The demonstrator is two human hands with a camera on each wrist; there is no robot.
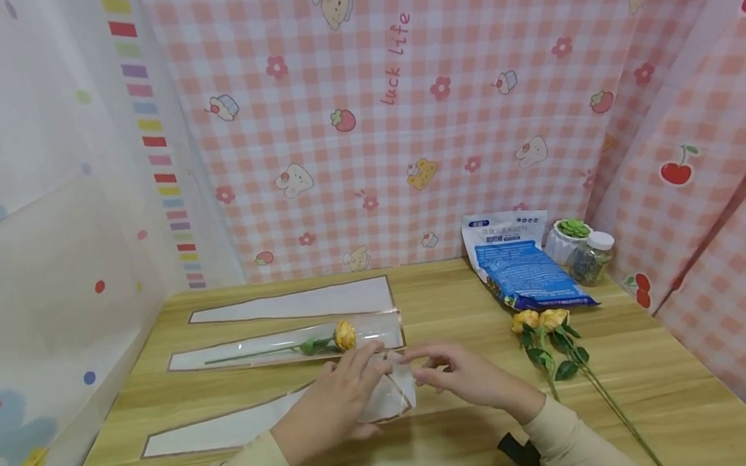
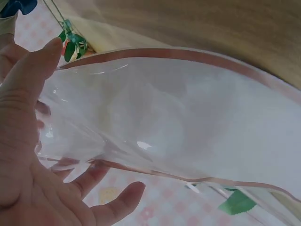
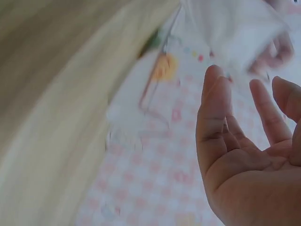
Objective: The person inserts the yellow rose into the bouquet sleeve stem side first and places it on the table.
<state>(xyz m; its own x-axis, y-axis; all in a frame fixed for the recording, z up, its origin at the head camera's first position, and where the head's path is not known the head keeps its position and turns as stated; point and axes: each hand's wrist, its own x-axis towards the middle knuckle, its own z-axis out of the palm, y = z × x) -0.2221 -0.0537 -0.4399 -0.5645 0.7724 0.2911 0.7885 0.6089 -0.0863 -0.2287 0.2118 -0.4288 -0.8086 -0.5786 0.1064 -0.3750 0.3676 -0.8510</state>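
Observation:
Three flat tapered flower sleeves, clear on one side and white with brown edging, lie on the table's left half. My left hand (image 1: 336, 405) holds the wide end of the nearest sleeve (image 1: 230, 423), fingers at its far edge and thumb by the near one. Its mouth looks crumpled and slightly raised. My right hand (image 1: 474, 374) is beside that mouth, fingers loosely bent; whether its fingertips touch the plastic is hard to tell. In the middle sleeve (image 1: 379, 326) lies a yellow rose (image 1: 345, 334). The farthest sleeve (image 1: 326, 300) is flat.
Yellow roses (image 1: 551, 319) with long green stems lie right of my right hand. Behind them stand a blue and white bag (image 1: 521, 269), a potted succulent (image 1: 564, 237) and a jar with a white lid (image 1: 592, 259). Checked cloth (image 1: 405, 137) hangs along the back.

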